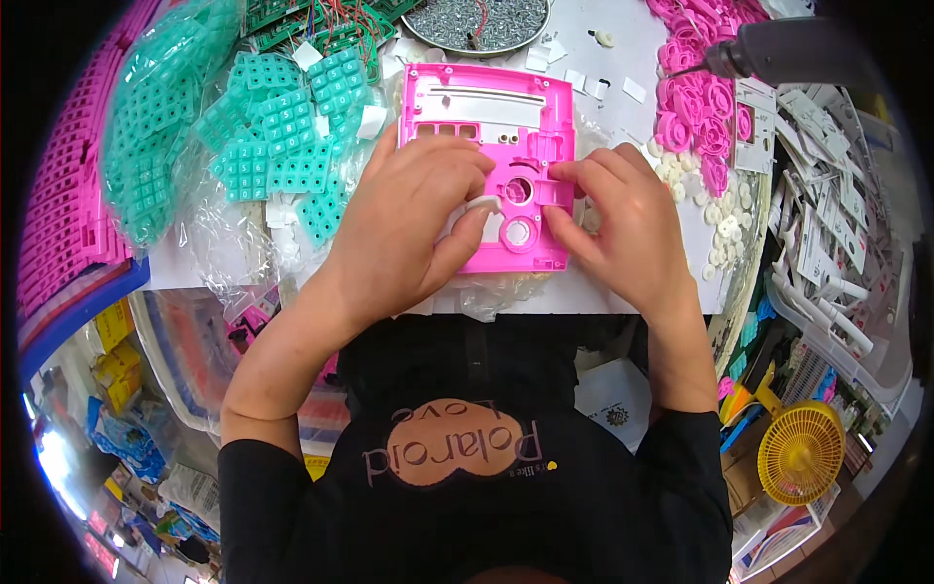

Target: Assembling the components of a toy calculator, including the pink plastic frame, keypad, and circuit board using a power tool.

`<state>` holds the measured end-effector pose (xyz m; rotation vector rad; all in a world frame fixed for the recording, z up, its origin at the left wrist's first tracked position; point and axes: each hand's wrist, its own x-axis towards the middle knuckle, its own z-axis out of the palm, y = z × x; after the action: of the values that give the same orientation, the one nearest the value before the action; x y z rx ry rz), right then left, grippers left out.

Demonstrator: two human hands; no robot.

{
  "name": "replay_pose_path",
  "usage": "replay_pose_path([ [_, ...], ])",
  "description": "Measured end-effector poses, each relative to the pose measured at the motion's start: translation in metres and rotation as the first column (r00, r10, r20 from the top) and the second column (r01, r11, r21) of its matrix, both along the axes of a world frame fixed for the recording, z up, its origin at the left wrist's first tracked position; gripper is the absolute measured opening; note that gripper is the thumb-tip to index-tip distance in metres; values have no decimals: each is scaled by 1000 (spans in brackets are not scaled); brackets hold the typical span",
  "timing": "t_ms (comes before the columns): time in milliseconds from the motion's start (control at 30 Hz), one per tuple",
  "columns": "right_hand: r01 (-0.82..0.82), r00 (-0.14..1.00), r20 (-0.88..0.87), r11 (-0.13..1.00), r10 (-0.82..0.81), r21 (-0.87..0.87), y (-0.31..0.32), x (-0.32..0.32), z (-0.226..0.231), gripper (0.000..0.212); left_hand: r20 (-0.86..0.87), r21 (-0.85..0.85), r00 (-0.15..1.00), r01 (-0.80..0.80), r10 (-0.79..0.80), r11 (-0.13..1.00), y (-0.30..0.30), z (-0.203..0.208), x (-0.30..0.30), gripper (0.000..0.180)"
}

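Note:
A pink plastic housing (556,107) lies on the worktable in front of me, its hollow side with ribs, slots and round openings facing up. My left hand (404,214) reaches over its left part with curled fingers. Between that thumb and forefinger shows a small white piece (484,203), close against the housing; its shape is partly hidden. My right hand (628,219) grips the housing's right edge, forefinger and thumb apart along it, the other fingers bent.
Turquoise keypads (287,122) fill the left, some bagged. Behind are circuit boards (355,39) with wires and a tray of screws (477,44). A dark electric screwdriver (778,51) hangs at upper right over pink parts (681,107). Round white pieces (725,229) lie near the right edge.

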<state>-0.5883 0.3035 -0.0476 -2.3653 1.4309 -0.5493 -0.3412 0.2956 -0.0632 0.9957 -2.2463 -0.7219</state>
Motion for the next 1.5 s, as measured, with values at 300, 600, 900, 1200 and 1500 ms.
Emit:
replay_pose_path([
  [300, -29, 998, 63, 997, 25, 69, -3, 2, -6, 30, 192, 12, 981, 35, -36, 999, 11, -4, 11, 16],
  [600, -75, 981, -173, 994, 87, 74, -6, 11, 4, 29, 325, -23, 942, 96, -83, 995, 12, -3, 12, 20],
  [900, -23, 982, 187, 999, 14, 47, 8, 8, 14, 34, 81, -95, 995, -49, 57, 994, 16, 4, 3, 14],
  [1200, 20, 966, 258, 999, -8, -43, 41, 30, 7, 16, -32, 100, 999, 21, -18, 995, 33, -1, -2, 22],
  [1500, -28, 990, 134, 998, 35, -48, -5, 25, -13, 8, 146, -72, 985, 100, -89, 992, -5, -11, 1, 70],
])
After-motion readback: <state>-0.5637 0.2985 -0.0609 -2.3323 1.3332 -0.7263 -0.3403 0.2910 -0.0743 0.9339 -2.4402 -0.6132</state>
